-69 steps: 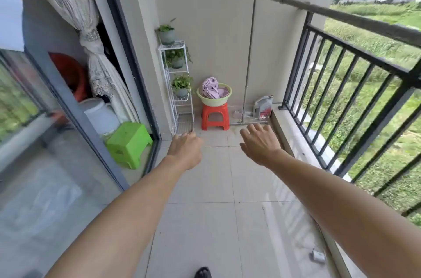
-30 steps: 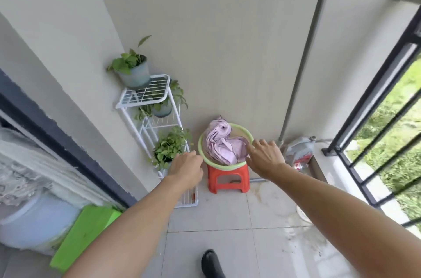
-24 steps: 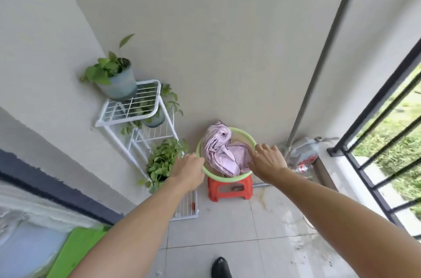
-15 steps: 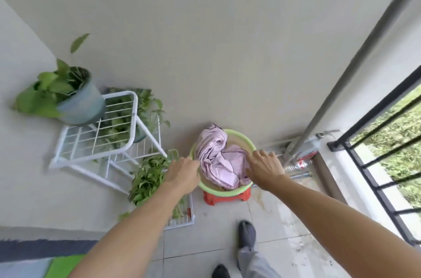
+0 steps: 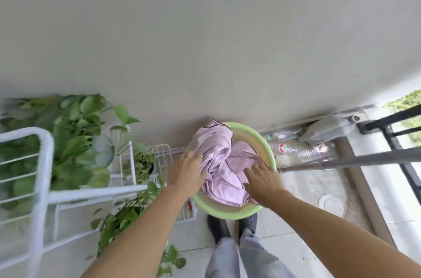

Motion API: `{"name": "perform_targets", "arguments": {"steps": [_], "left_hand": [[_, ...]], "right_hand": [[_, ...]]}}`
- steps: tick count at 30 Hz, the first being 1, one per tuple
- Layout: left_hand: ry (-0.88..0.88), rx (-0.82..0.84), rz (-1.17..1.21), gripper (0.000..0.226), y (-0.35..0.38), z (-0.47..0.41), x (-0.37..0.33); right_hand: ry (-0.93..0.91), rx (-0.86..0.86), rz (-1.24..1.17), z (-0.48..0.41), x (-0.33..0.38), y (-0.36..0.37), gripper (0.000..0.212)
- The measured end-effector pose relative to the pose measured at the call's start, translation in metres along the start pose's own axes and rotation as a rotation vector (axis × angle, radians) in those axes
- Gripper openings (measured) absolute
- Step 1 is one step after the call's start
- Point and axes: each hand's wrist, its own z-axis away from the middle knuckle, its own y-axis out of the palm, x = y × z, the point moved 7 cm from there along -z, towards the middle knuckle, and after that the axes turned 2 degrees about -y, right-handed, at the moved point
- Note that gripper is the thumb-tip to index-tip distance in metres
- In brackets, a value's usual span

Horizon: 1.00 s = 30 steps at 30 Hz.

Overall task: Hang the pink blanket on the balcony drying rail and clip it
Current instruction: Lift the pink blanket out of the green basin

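The pink blanket (image 5: 224,159) lies crumpled in a light green basin (image 5: 227,210) close below me, against the wall. My left hand (image 5: 188,170) reaches onto the blanket's left side, fingers stretched over the cloth. My right hand (image 5: 262,181) lies on the blanket's right part with fingers spread and fairly straight. Neither hand plainly grips the cloth. The grey drying rail's pole (image 5: 355,160) comes in from the right edge at basin height.
A white wire plant stand (image 5: 43,177) with leafy green plants (image 5: 75,141) fills the left. Plastic bottles and a grey jug (image 5: 323,132) lie by the wall to the right. The black balcony railing (image 5: 396,132) stands at far right. My shoes (image 5: 218,225) are just below the basin.
I have come close up to the basin and now look down on it. Both hands moved from the basin's rim onto the blanket itself.
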Motion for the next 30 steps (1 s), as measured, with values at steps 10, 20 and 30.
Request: {"name": "perform_targets", "arguments": {"steps": [10,20,30], "left_hand": [[0.09,0.069,0.086,0.094,0.123,-0.162,0.005],[0.11,-0.057,-0.054,0.038,0.076,-0.147,0.016],[0.156,-0.172,-0.089,0.079,-0.063,-0.058,-0.01]], "right_hand": [[0.071,0.15,-0.185,-0.098,0.002,0.13,0.079],[0.221,-0.154,-0.421,-0.098,-0.019,0.106,0.019],[0.204,-0.344,-0.5,-0.019,-0.044,-0.005,0.009]]}}
